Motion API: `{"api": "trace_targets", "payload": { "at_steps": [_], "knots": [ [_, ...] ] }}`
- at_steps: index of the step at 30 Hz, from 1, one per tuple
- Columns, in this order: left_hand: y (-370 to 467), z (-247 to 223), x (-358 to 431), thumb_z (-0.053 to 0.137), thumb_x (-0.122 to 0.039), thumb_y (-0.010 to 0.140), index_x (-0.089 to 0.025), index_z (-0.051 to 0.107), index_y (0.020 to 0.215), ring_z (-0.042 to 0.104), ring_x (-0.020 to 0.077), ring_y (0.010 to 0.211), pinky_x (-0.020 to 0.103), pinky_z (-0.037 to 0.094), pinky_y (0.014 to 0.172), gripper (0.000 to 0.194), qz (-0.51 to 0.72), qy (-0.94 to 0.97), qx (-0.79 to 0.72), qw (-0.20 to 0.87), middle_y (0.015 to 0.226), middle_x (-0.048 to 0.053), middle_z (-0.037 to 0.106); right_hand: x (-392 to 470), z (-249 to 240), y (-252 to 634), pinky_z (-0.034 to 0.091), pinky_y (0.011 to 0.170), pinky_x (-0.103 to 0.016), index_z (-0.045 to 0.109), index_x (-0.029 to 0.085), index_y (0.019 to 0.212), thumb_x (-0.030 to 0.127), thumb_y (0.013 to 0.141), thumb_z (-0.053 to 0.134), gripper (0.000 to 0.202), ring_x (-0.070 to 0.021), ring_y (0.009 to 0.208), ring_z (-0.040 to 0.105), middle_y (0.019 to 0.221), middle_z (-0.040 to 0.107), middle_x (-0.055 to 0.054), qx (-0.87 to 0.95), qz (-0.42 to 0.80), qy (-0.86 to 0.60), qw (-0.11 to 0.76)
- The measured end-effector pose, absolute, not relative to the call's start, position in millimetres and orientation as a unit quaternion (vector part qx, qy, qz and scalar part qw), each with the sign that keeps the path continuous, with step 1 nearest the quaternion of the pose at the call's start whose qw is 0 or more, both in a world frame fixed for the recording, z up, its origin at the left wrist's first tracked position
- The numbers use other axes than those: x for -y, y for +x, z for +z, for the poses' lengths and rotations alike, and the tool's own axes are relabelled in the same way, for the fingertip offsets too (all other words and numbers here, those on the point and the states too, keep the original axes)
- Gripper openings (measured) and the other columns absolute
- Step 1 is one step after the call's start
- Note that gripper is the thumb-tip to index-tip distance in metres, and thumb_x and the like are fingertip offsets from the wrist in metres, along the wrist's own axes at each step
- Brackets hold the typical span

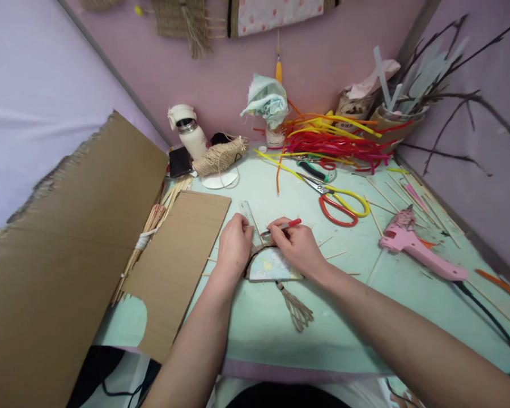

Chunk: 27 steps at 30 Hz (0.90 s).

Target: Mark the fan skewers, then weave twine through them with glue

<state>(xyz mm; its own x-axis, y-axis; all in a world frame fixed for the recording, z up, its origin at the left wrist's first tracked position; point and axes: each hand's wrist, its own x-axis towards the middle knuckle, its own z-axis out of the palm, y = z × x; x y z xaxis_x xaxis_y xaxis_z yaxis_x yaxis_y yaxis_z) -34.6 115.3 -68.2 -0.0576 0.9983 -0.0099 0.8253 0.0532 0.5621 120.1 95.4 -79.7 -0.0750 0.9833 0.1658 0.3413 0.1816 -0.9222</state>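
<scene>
In the middle of the table lies a half-round craft piece [270, 265] with pale printed cloth, a dark curved rim and thin sticks fanning out around it. A twine tassel [295, 309] hangs off its straight edge. My left hand [237, 242] is closed on a clear ruler [247, 214], which lies along one of the upper sticks. In my right hand [295, 245] is a red-capped pen [289, 224], pinched with its tip pointing left toward the ruler and stick. The right hand covers part of the rim.
Cardboard sheets [187, 238] and bundled sticks [142, 241] are on the left. Behind are a bottle [191, 133], a twine skein [221, 157] and pipe cleaners [335, 139]. Scissors [338, 205], a pink glue gun [425, 252] with cord, loose sticks [397, 192] and jutting branches [463, 96] occupy the right.
</scene>
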Motion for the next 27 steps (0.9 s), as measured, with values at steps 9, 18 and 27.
{"api": "trace_targets", "payload": {
  "at_steps": [9,18,27],
  "knots": [
    [-34.0,-67.6,-115.8,0.053,-0.022,0.083,-0.021,0.050,0.083,0.058,0.0164,0.066,0.027,0.038,0.061,0.003,0.209,0.656,-0.697,0.201,0.073,0.002,0.061,-95.9,-80.2,120.8,0.043,0.067,-0.025,0.053,0.019,0.056,0.027,0.090,0.045,0.036,-0.0153,0.072,0.064,0.086,0.071,-0.005,0.641,0.367,-0.514,0.436],
    [-33.5,-65.8,-115.4,0.052,-0.022,0.083,-0.021,0.050,0.083,0.057,0.0162,0.065,0.027,0.038,0.062,0.003,0.206,0.652,-0.700,0.206,0.072,0.001,0.061,-95.7,-79.2,120.7,0.043,0.065,-0.025,0.052,0.019,0.058,0.027,0.090,0.043,0.034,-0.0150,0.069,0.063,0.085,0.070,-0.005,0.643,0.368,-0.509,0.438],
    [-33.6,-66.4,-114.7,0.052,-0.021,0.083,-0.021,0.050,0.082,0.058,0.0163,0.066,0.027,0.038,0.061,0.003,0.207,0.650,-0.700,0.210,0.071,0.001,0.061,-95.5,-79.3,121.1,0.043,0.066,-0.025,0.053,0.019,0.059,0.027,0.090,0.044,0.034,-0.0153,0.069,0.063,0.086,0.071,-0.005,0.639,0.366,-0.516,0.438]
  ]
}}
